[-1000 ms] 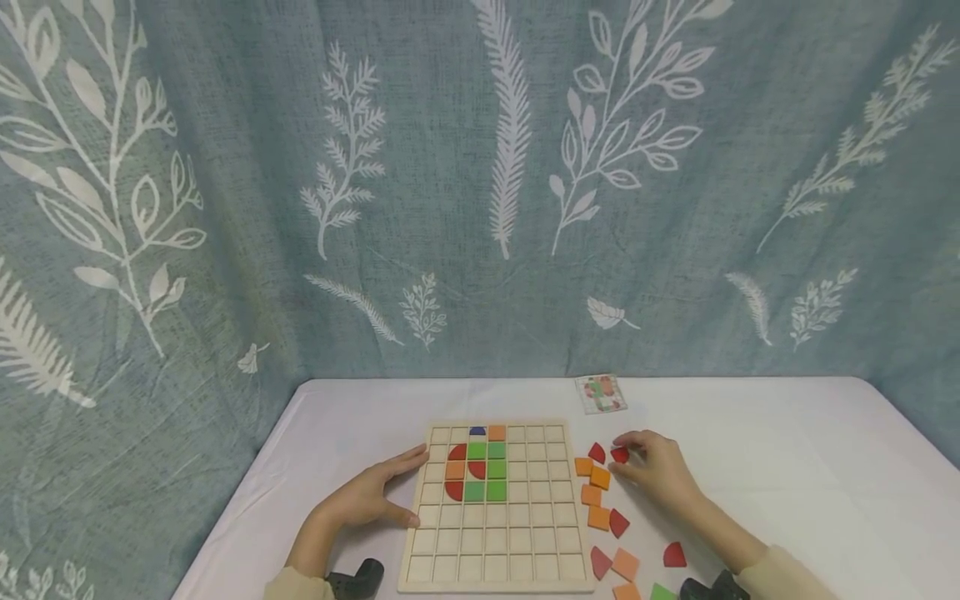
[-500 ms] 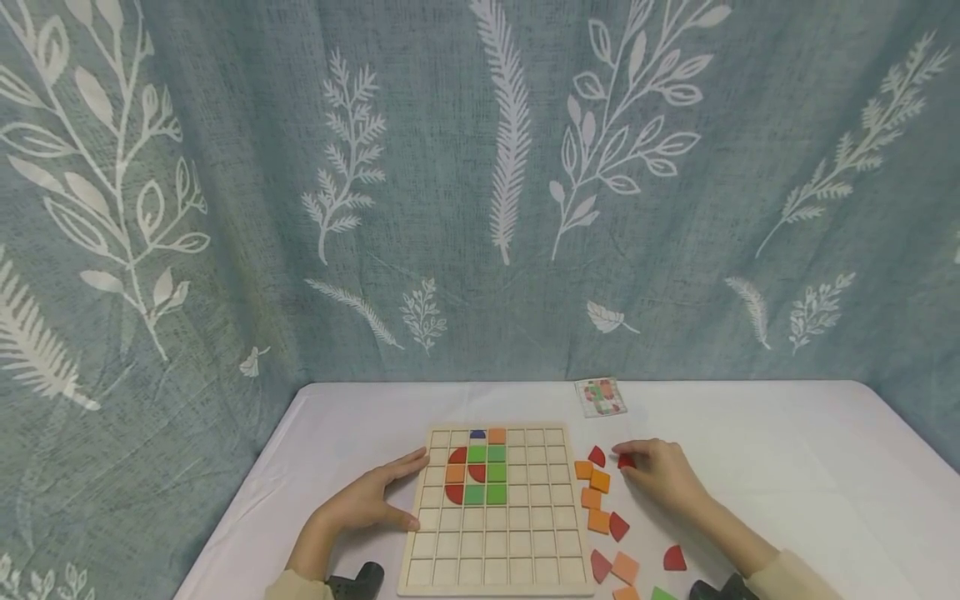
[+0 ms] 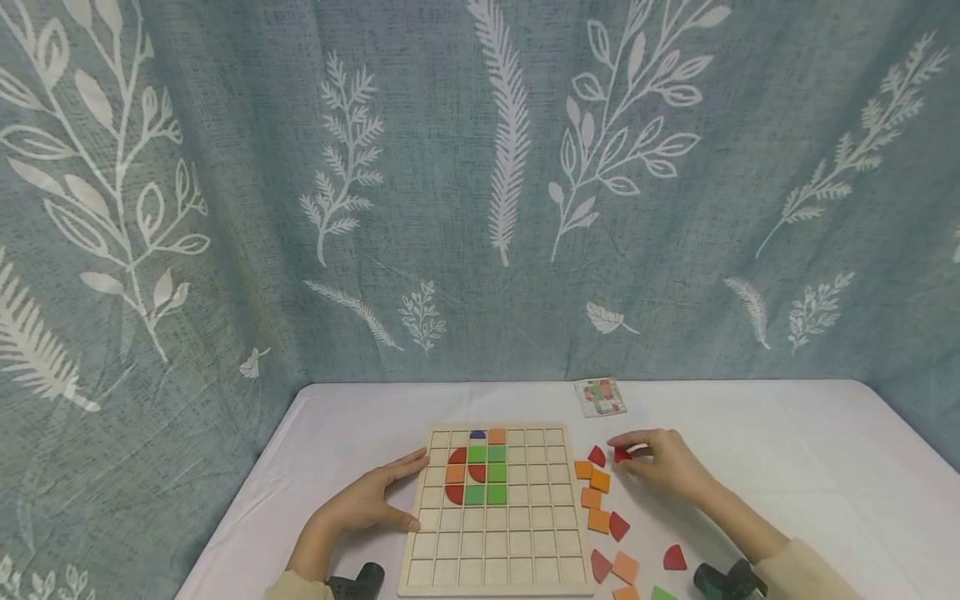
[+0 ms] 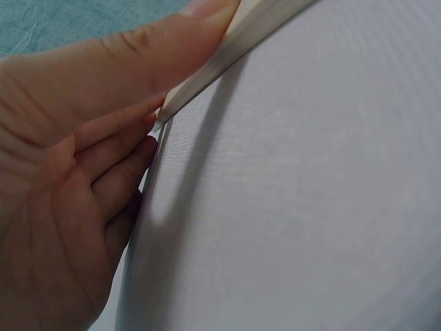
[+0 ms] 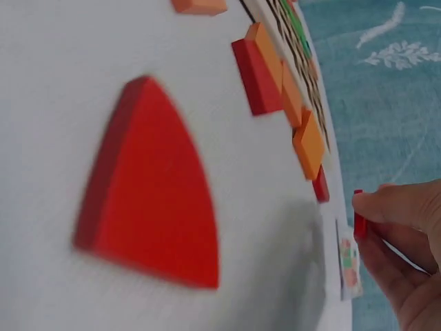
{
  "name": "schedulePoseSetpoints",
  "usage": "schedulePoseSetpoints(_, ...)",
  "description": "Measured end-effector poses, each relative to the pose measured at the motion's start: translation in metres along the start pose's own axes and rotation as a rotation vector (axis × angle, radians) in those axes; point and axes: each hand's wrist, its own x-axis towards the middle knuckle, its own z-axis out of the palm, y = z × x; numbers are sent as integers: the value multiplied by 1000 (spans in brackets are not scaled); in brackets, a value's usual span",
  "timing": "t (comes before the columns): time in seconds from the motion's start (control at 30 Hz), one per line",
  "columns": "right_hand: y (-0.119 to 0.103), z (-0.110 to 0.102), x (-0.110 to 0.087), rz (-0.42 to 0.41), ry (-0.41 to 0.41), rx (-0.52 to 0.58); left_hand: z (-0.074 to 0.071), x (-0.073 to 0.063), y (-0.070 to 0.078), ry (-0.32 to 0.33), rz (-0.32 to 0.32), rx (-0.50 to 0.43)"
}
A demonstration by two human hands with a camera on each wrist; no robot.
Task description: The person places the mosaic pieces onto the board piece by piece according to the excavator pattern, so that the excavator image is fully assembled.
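My left hand [image 3: 367, 498] rests at the left edge of a wooden grid board [image 3: 521, 543], fingers and thumb spread along its rim. In the left wrist view the thumb lies against the board's edge [image 4: 227, 58]. Right of the board, my right hand [image 3: 667, 460] pinches a red quarter-circle tile [image 5: 360, 215] between thumb and fingers, held on edge above the table. On the board sit red quarter-circles [image 3: 454, 494], green squares [image 3: 497, 494], orange squares [image 3: 455, 473] and a blue piece [image 3: 477, 435], grouped in the upper left.
Loose orange squares [image 3: 591, 497] and red quarter-circles [image 3: 674, 557] lie along the board's right side, with a green tile [image 3: 663, 593] at the front. A small pattern card [image 3: 601, 397] lies at the back of the table. Behind hangs a leaf-print curtain [image 3: 450, 208].
My right hand dips slightly toward me and then lifts back up with the red quarter-circle, which turns in the fingers. The left hand stays in place at the board.
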Motion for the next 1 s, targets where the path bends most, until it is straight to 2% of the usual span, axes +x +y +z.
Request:
schedulePoseSetpoints(0.13, -1, 8, 9, -53, 6, 33, 0, -1, 0, -3, 1, 4)
schedulePoseSetpoints(0.33, -12, 25, 30, -78, 28, 87, 0, -2, 0, -12, 11, -3)
schedulePoseSetpoints(0.5, -23, 42, 52, -112, -6, 131, 2, -1, -1, -12, 4, -2)
schedulePoseSetpoints(0.73, -31, 59, 75, -133, -64, 84, 3, 0, -3, -5, 7, 8)
schedulePoseSetpoints(1.0, -32, 63, 86, -169, -76, 26, 2, -2, 0, 4, -4, 7)
